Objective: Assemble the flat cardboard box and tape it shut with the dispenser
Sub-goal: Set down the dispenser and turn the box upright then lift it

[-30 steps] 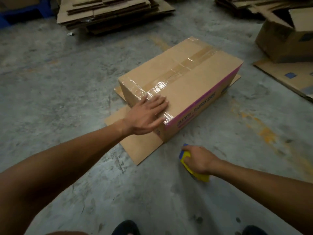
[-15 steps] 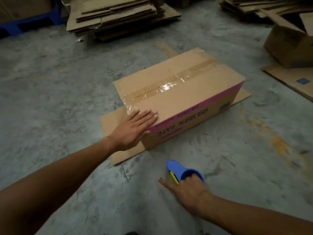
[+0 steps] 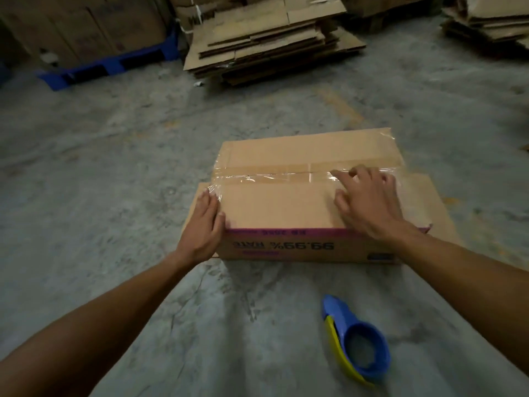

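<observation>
Cardboard box (image 3: pixel 286 207) is lying taped. Left hand (image 3: pixel 204 224) is bracing its left end, fingers flat, gripping nothing. Right hand (image 3: pixel 369 196) is pressing tape (image 3: pixel 272 176), fingers spread; dispenser (image 3: pixel 357 342) is lying nearby on the floor (image 3: pixel 114 196).

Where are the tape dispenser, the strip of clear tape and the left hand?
tape dispenser (image 3: pixel 356 349): head view, on its blue body.
strip of clear tape (image 3: pixel 272 174): head view, along the box's top seam.
left hand (image 3: pixel 203 224): head view, on its back.
</observation>
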{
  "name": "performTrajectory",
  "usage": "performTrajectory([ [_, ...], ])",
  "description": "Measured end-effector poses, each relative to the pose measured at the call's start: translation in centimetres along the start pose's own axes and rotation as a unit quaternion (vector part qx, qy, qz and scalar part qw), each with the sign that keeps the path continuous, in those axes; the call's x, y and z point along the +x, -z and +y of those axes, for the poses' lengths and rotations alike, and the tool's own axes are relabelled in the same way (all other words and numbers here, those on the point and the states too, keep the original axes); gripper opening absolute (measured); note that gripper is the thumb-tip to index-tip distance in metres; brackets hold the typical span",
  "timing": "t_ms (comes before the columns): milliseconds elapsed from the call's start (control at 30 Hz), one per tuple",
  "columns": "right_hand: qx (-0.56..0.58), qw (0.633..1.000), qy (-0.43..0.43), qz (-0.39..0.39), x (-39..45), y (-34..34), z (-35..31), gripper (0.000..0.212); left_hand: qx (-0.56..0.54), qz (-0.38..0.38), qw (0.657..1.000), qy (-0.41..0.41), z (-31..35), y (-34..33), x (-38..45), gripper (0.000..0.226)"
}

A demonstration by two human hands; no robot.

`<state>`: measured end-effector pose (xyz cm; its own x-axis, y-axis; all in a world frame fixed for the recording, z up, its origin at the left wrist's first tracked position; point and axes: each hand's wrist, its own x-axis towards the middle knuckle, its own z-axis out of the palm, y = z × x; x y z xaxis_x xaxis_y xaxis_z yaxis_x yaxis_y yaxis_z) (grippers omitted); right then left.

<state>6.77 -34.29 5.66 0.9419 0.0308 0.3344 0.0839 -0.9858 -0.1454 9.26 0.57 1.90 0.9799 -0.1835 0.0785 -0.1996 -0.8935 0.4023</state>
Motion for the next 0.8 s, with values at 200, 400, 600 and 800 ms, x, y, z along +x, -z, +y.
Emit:
performTrajectory([
  [200,-0.018,0.959,-0.233,-0.157,0.9,-1.7,4.7,0.077,-0.038,0.002,0.995,0.091,1.1,0.7,3.6,0.065],
  [400,0.023,0.960,-0.274,-0.058,-0.1,-0.6,3.6,0.064,0.000,0.014,0.992,0.128,0.4,1.2,2.1,0.060],
  [600,0.079,0.950,-0.290,-0.079,0.7,0.0,4.9,0.066,0.036,-0.029,0.988,0.150,-1.7,3.1,2.9,0.060],
  [800,0.226,0.915,-0.293,-0.160,3.7,-0.5,6.9,0.078,-0.115,-0.038,0.980,0.157,0.4,3.0,6.7,0.062],
])
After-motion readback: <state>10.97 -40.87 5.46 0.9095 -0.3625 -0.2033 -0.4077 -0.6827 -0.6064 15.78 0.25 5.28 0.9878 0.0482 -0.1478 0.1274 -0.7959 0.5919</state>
